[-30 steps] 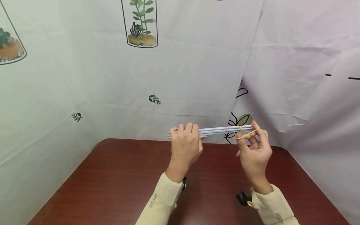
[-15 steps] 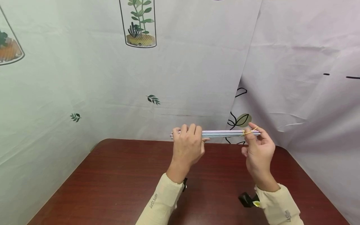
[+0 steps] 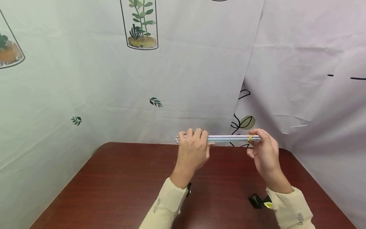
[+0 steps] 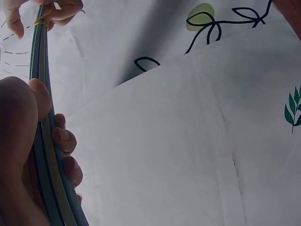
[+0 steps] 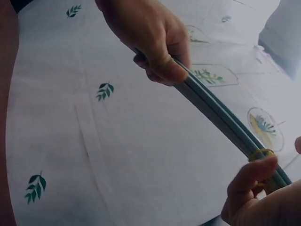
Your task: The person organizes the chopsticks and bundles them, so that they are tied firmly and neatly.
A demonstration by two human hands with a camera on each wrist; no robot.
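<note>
A bundle of thin pastel sticks [image 3: 228, 138], pink, lilac and pale blue, is held level above the table; whether they are straws or pencils I cannot tell. My left hand [image 3: 193, 148] grips it near its left end, fingers wrapped over and thumb along it. Near the right end a yellow rubber band [image 3: 250, 138] is wound tightly around the bundle. My right hand [image 3: 266, 151] holds that end, its fingertips at the band. From the right wrist view, a fingertip of it touches the band [image 5: 261, 154]. The left wrist view shows the sticks [image 4: 44, 127] running through my left hand.
Below the hands lies a dark red-brown wooden table [image 3: 128, 184]. White cloth [image 3: 197, 79] printed with plants and jars hangs behind it and at both sides. A small black device [image 3: 255, 201] is at the right wrist.
The rubber band was stretched between my right thumb and index finger; its loop has passed over the bundle's end and now sits tight around it. The left hand shifted slightly right.
</note>
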